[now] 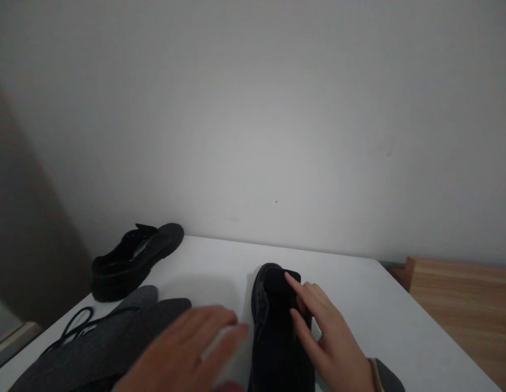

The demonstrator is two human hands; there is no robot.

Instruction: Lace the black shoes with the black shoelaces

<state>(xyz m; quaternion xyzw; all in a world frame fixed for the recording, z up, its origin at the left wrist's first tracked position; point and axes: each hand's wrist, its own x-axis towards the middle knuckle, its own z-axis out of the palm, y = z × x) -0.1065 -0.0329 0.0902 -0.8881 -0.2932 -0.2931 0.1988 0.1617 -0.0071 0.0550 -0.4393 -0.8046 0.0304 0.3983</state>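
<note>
Two matte black lace-less shoes: one (277,326) near me, mid-worktop, my right hand (334,343) resting open-fingered on its tongue; one (132,261) at the far left corner. Two flat grey felt insoles (114,337) and one dark cord (77,321) left. My left hand (183,354) hovers open, grasping nothing. Smooth white worktop (379,305), right side bare to its edge.

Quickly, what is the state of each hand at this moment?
Left hand: open, fingers spread, holding nothing, beside the black suede shoe.
Right hand: open, fingertips resting on that shoe's tongue.
</note>
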